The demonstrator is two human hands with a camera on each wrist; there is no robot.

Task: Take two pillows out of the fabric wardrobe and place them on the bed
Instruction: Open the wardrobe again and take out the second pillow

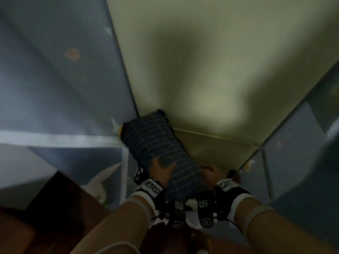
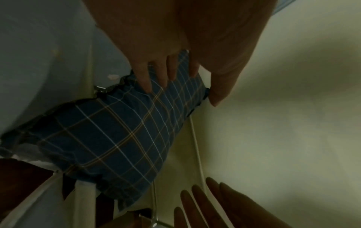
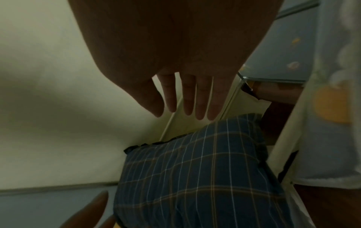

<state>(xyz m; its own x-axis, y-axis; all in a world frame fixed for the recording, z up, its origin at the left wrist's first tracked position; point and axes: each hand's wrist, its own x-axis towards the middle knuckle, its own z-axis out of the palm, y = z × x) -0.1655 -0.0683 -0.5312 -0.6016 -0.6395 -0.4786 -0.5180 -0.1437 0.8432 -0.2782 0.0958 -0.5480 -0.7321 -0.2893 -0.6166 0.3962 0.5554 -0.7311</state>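
A dark blue plaid pillow [image 1: 156, 142] lies slanted inside the fabric wardrobe [image 1: 64, 79], its far end against the back left corner. My left hand [image 1: 162, 170] grips the pillow's near part. In the left wrist view its fingers [image 2: 148, 80] lie across the pillow [image 2: 109, 135] and the thumb presses its edge. My right hand [image 1: 209, 171] hovers just right of the pillow. In the right wrist view its fingers [image 3: 185, 100] are straight and held above the pillow [image 3: 195, 177], apart from it. No second pillow shows.
The wardrobe's pale back panel [image 1: 211, 70] rises behind the pillow, with blue fabric side walls left and right. A white frame bar [image 1: 55, 139] crosses at the left. Brown wooden furniture [image 1: 55, 198] and a white bag [image 1: 99, 184] sit low on the left.
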